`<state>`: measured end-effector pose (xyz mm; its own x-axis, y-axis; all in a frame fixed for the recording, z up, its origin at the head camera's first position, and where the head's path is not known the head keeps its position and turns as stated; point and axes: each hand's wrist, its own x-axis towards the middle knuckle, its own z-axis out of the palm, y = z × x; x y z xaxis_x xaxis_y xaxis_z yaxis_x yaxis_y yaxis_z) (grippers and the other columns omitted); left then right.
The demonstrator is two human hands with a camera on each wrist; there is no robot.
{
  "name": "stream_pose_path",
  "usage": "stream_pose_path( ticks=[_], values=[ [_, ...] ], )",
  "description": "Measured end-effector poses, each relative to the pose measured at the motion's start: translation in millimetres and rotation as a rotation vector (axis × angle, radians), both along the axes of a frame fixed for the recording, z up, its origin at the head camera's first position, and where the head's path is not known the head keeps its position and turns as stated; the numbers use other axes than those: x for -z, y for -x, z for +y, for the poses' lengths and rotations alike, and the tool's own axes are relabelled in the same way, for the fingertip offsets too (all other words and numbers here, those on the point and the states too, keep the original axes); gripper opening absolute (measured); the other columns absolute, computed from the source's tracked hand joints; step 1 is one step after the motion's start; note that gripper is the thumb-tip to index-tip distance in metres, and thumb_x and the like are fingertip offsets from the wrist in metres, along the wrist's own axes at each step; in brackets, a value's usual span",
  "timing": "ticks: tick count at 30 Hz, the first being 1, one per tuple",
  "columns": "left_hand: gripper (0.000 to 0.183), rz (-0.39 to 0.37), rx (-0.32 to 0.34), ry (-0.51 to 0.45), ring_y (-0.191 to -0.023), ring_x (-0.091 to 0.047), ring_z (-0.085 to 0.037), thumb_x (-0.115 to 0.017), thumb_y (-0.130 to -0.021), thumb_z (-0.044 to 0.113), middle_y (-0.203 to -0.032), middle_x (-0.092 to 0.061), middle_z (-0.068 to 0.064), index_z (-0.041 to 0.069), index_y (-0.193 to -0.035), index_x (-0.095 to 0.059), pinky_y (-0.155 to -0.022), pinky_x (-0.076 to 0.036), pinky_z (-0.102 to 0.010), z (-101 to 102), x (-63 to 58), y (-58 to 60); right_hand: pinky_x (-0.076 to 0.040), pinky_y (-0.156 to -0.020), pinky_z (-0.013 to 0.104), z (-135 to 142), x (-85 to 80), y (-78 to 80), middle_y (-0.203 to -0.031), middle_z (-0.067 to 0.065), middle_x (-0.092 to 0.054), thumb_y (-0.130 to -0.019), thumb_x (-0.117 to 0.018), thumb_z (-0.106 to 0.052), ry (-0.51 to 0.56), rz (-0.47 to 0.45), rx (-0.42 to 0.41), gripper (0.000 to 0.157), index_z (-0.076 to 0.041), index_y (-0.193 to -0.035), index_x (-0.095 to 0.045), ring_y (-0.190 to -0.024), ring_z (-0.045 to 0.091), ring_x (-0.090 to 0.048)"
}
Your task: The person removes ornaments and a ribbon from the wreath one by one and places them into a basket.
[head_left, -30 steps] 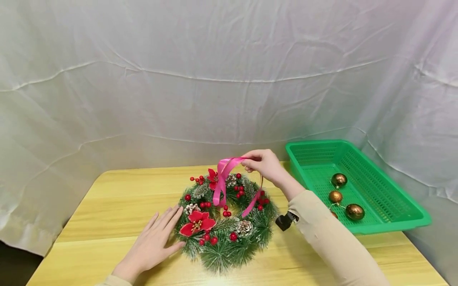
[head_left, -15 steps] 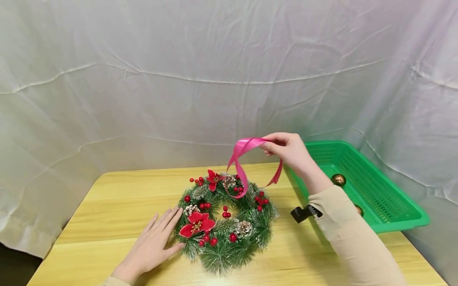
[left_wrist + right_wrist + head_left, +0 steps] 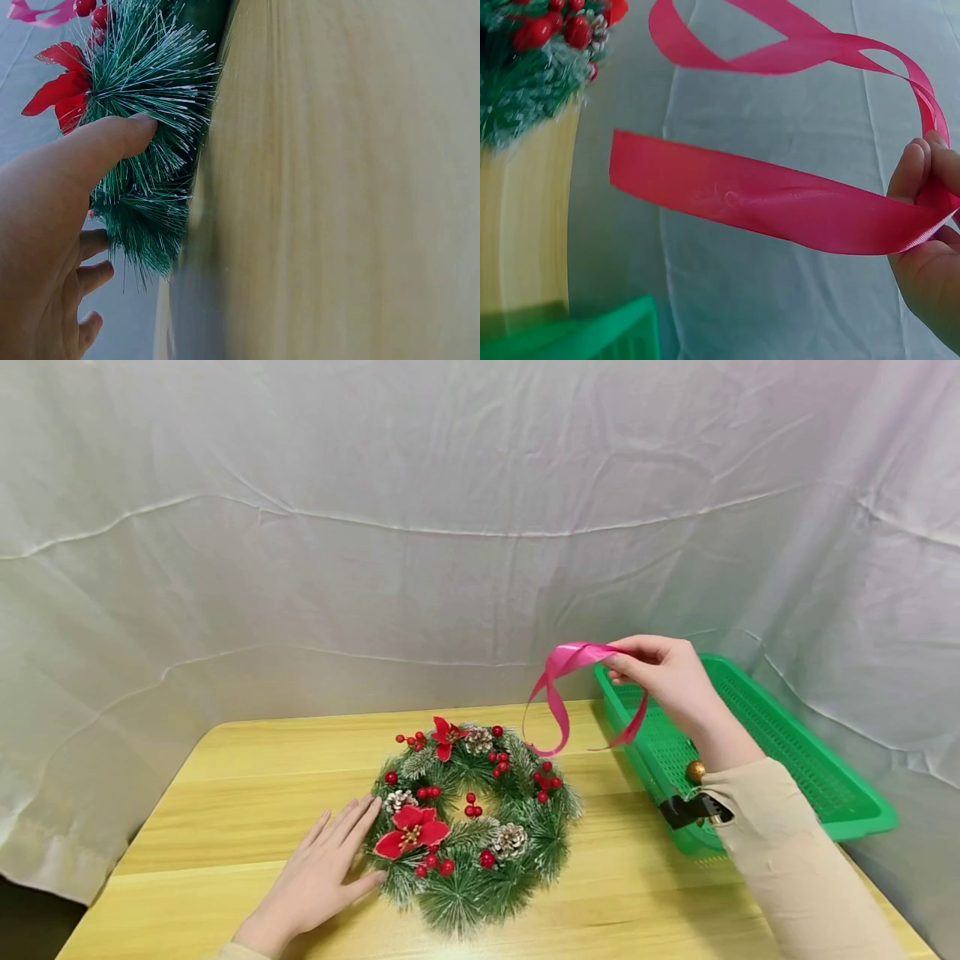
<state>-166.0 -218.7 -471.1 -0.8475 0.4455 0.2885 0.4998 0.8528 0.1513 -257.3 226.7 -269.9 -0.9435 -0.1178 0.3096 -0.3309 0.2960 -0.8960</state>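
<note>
A green wreath (image 3: pixel 465 893) with red berries, red flowers and frosted pinecones lies flat on the wooden table. At its left side my left hand (image 3: pixel 318 868) rests with fingers spread; in the left wrist view the thumb (image 3: pixel 127 139) touches the pine needles. My right hand (image 3: pixel 671 681) is raised over the near-left end of the green basket and pinches a pink ribbon (image 3: pixel 555 693) between thumb and fingers. The ribbon hangs in a loop, with one loose tail (image 3: pixel 742 191) showing broad in the right wrist view. It hangs apart from the wreath, to its right.
The green plastic basket (image 3: pixel 862 822) stands at the right of the table (image 3: pixel 247 793), partly hidden by the right forearm. A bronze bauble (image 3: pixel 695 771) shows inside it. Pale cloth (image 3: pixel 480 568) hangs behind. A black strap mount (image 3: pixel 686 810) sits at the right wrist.
My right hand has lifted the pink ribbon up off the wreath and carried it right, to the basket's edge. The left hand and wreath have stayed in place.
</note>
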Motion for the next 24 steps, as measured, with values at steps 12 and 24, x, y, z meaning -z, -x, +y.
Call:
stream_pose_path(
  ticks=[12, 24],
  values=[
    [0.092, -0.010, -0.007, -0.005, -0.139, -0.029, -0.029, -0.050, -0.085, 0.069, -0.156, -0.025, -0.007, 0.016, -0.154, -0.021, -0.116, -0.007, -0.042, -1, -0.4, -1.0, -0.057, -0.073, 0.027, 42, 5.3, -6.0, -0.083, -0.002, -0.072, -0.088, -0.070, -0.018, 0.044, -0.001, 0.110, 0.021, -0.003, -0.103, -0.072, -0.072, 0.011, -0.068],
    [0.091, 0.000, 0.001, 0.004, -0.139, -0.029, -0.029, -0.051, -0.085, 0.069, -0.156, -0.025, -0.007, 0.016, -0.154, -0.022, -0.113, -0.018, -0.051, -2, -0.5, -0.5, -0.056, -0.066, 0.020, 94, 15.7, -7.9, -0.078, 0.003, -0.072, -0.084, -0.071, -0.002, 0.329, -0.013, 0.127, 0.011, -0.006, -0.093, -0.075, -0.067, 0.011, -0.068]
  ],
)
